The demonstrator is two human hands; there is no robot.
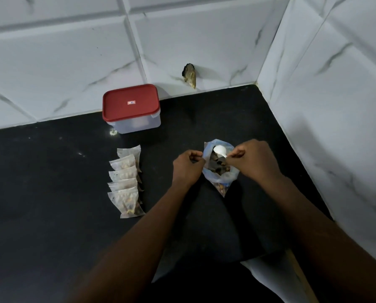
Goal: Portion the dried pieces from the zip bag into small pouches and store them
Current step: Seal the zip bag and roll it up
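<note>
The zip bag [221,178] stands open on the black counter [51,193], with dark dried pieces [217,166] inside. My left hand [188,166] pinches the bag's left rim. My right hand [254,159] grips the handle of a white spoon [219,149] whose bowl hovers over the bag's mouth. Several filled small pouches [126,181] lie in an overlapping row to the left of my left hand.
A clear box with a red lid [130,107], shut, stands at the back against the white tiled wall [73,51]. A hole in the wall [190,76] sits above the counter's back edge. A second tiled wall [335,106] closes the right side.
</note>
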